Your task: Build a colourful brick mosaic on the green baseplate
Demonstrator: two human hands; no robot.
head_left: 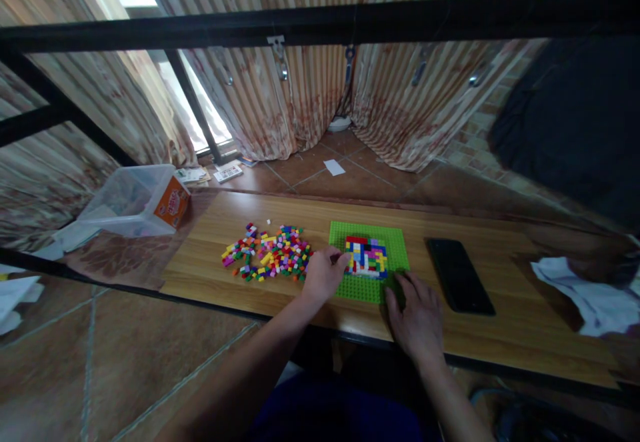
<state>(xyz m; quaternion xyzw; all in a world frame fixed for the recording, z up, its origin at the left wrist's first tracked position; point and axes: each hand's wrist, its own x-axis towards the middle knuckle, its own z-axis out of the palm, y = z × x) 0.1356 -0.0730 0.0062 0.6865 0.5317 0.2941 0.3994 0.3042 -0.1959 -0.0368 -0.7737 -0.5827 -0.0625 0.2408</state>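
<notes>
The green baseplate is laid flat mid-frame on the worktop, roughly square so no real long axis, studded with multicoloured bricks. The left hand is bunched at the bricks, and a pinch can't be made out. The right hand is spread on the baseplate's lower-right corner.

A baseplate is laid at the middle of the worktop, and a patch of joined bricks is set on its centre. A pile of loose bricks is spread just left of the baseplate, and a phone is laid flat just right of it. A plastic storage box is placed well to the left, and a crumpled cloth at the right end. The left hand is set between pile and patch, at the patch's left edge. The right hand is rested on the baseplate's near right corner.
</notes>
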